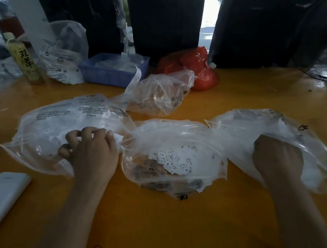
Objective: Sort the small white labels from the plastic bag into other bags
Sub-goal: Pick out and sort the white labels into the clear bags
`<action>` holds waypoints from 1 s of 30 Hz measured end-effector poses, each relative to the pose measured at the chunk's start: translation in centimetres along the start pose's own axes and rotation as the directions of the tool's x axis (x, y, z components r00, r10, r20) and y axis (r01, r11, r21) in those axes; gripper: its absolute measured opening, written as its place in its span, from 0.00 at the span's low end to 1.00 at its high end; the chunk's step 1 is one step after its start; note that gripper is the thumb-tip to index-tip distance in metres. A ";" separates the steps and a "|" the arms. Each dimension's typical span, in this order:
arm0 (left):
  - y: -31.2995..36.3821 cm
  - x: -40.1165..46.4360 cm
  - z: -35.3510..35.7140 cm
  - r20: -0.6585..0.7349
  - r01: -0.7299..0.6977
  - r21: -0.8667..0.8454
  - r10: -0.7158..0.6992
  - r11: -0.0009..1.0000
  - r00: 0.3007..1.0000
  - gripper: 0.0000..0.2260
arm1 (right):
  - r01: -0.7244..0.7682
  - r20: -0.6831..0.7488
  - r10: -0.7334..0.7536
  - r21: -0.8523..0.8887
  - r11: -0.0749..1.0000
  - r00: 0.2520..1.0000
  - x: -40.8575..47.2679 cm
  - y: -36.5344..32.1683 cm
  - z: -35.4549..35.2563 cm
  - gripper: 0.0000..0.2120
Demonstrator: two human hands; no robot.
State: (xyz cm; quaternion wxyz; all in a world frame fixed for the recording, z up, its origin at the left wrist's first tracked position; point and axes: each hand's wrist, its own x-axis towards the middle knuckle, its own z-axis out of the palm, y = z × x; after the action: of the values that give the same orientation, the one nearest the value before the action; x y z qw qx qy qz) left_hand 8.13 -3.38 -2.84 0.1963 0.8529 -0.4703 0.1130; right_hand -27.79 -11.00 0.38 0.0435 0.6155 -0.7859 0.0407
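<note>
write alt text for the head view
A person's left hand pinches small white labels at the left bag, while the right hand reaches into the right bag. Between them a middle bag holds a pile of labels on a yellow table.

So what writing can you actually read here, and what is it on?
"双萃" on the bottle, though blurred.
"XL", "L", "S" on the small white labels in the middle bag.
Black print on the clear bags: too small to read.
Paper strip by the blue tray: too blurred.
</note>
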 end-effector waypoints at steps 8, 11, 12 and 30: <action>4.5 -3.3 0.5 -0.098 -0.421 -0.536 0.441 0.732 0.892 0.20 | 0.071 -0.121 -0.048 0.196 0.978 0.991 -1.6 -1.6 -0.5 0.11; 5.4 -4.2 0.7 -0.101 -0.519 -0.594 0.583 0.615 0.806 0.16 | 0.271 -0.275 -0.224 0.148 0.951 0.935 -3.8 -3.6 -0.7 0.08; 5.6 -4.4 0.8 -0.117 -0.536 -0.593 0.595 0.601 0.795 0.16 | 0.359 -0.371 -0.267 0.206 0.910 0.889 -4.3 -4.1 -0.9 0.08; 6.0 -5.2 0.9 0.295 0.198 -0.940 0.373 0.277 0.880 0.12 | 0.467 -0.308 -0.462 0.838 0.283 0.832 -7.8 -8.7 2.2 0.18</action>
State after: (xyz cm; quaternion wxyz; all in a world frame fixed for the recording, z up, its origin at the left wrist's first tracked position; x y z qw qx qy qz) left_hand 0.27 -2.72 -4.23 0.5415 0.5330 -0.5222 -0.3873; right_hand -17.51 -5.80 -2.65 -0.2737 0.7436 -0.4295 0.4333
